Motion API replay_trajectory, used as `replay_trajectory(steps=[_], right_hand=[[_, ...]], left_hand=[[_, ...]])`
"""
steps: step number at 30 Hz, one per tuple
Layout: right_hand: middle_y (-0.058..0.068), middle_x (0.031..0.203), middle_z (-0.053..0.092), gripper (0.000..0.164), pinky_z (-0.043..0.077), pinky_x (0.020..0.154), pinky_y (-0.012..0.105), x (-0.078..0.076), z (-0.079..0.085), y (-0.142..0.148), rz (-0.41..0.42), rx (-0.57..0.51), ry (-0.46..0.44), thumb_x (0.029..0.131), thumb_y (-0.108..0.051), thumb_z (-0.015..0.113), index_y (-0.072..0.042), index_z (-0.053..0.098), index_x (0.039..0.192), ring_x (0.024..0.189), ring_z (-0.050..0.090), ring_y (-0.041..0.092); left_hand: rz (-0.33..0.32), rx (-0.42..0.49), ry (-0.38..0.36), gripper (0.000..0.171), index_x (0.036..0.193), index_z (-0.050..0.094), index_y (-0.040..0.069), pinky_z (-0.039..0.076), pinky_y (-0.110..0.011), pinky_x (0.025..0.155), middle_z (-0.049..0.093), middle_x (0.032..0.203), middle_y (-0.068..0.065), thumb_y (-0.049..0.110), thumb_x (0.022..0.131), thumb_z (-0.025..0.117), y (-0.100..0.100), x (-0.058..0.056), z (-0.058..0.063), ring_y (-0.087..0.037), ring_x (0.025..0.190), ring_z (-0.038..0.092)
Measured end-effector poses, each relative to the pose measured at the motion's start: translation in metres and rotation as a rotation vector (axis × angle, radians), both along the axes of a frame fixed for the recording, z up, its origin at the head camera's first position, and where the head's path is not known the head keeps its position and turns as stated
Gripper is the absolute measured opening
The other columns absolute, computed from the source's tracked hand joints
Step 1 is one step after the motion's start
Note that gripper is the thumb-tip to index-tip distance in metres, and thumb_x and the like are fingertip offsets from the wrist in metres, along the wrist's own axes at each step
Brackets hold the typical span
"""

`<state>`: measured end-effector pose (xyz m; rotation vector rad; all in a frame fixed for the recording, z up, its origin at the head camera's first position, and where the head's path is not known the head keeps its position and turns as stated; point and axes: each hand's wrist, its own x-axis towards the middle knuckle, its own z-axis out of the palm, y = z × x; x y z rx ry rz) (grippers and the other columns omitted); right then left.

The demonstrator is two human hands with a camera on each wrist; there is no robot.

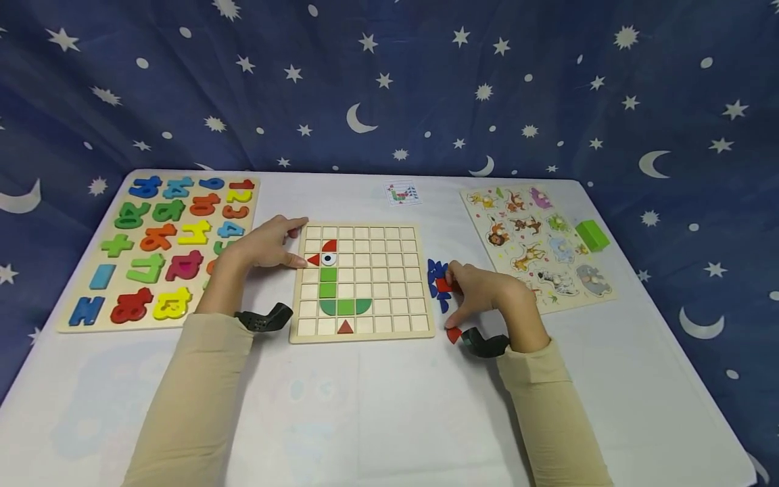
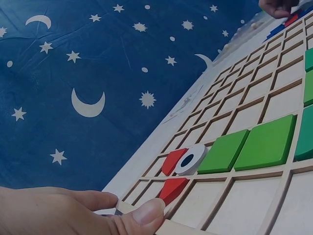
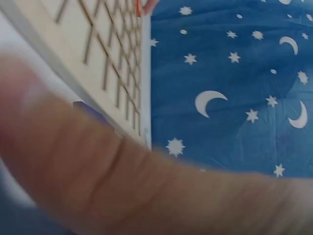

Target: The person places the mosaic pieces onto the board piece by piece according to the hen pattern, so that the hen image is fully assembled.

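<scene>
My left hand (image 1: 264, 242) touches the wooden grid board (image 1: 389, 270) at its upper left corner, thumb on the left rim and a finger at the corner. On the board sit a red quarter-round (image 1: 330, 245), a red triangle (image 1: 313, 260), a white eye piece (image 1: 328, 259), several green pieces (image 1: 328, 290) and a lower red triangle (image 1: 345, 327). Right of the board, my right hand (image 1: 481, 291) is over loose blue pieces (image 1: 433, 270) and a red piece (image 1: 443, 285). Its thumb tip is near another red piece (image 1: 454, 335). The right wrist view is mostly a blurred thumb (image 3: 98, 166).
A letter and number puzzle (image 1: 158, 250) lies to the left. An animal puzzle (image 1: 535, 247) is at the right, with a green block (image 1: 592, 235) on its edge. Behind the board lies a small pattern card (image 1: 402, 193). A starry blue cloth (image 1: 389, 88) rises behind the table.
</scene>
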<state>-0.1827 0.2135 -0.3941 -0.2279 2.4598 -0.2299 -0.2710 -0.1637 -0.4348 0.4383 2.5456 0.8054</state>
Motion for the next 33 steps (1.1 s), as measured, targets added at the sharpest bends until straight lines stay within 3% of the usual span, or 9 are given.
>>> replay_trajectory(steps=[4, 13, 21, 28, 33], right_hand=[[0.008, 0.107, 0.048, 0.082, 0.043, 0.086, 0.039, 0.0, -0.004, -0.001, -0.007, 0.031, 0.013, 0.063, -0.046, 0.085, -0.013, 0.037, 0.12, 0.1, 0.048, 0.023], [0.01, 0.098, 0.05, 0.065, 0.04, 0.074, 0.034, -0.006, 0.0, 0.016, -0.11, -0.079, 0.1, 0.073, -0.036, 0.082, -0.009, 0.04, 0.116, 0.09, 0.049, 0.023], [0.002, 0.083, 0.061, 0.046, 0.041, 0.066, 0.032, 0.002, 0.01, 0.012, -0.122, 0.104, -0.03, 0.073, -0.055, 0.074, -0.011, 0.068, 0.086, 0.08, 0.053, 0.02], [0.0, 0.071, 0.055, 0.043, 0.035, 0.06, 0.031, 0.004, 0.004, -0.001, -0.078, 0.218, 0.005, 0.072, -0.053, 0.076, -0.011, 0.068, 0.077, 0.069, 0.049, 0.017], [0.0, 0.076, 0.061, 0.032, 0.039, 0.062, 0.033, 0.005, 0.005, -0.004, -0.077, 0.221, 0.018, 0.075, -0.044, 0.077, -0.013, 0.069, 0.08, 0.071, 0.051, 0.017]], left_hand=[[-0.001, 0.003, 0.0, 0.092, 0.15, 0.028, 0.006, 0.033, -0.044, 0.094, 0.042, 0.114, -0.014, 0.025, 0.076, 0.08, 0.001, 0.0, -0.001, -0.027, 0.106, 0.037], [0.007, -0.001, -0.008, 0.093, 0.15, 0.027, 0.008, 0.033, -0.044, 0.095, 0.043, 0.116, -0.014, 0.025, 0.076, 0.08, 0.001, -0.001, 0.002, -0.027, 0.107, 0.037], [0.006, 0.003, -0.006, 0.093, 0.15, 0.028, 0.008, 0.033, -0.044, 0.095, 0.044, 0.115, -0.013, 0.026, 0.075, 0.081, 0.0, -0.001, -0.002, -0.027, 0.106, 0.038], [-0.004, -0.008, 0.011, 0.091, 0.149, 0.029, 0.008, 0.033, -0.043, 0.093, 0.044, 0.113, -0.012, 0.026, 0.076, 0.08, 0.0, 0.0, -0.002, -0.026, 0.106, 0.039], [0.0, -0.012, 0.012, 0.091, 0.149, 0.029, 0.008, 0.033, -0.043, 0.092, 0.044, 0.113, -0.012, 0.027, 0.076, 0.08, -0.001, -0.001, -0.003, -0.026, 0.105, 0.039]])
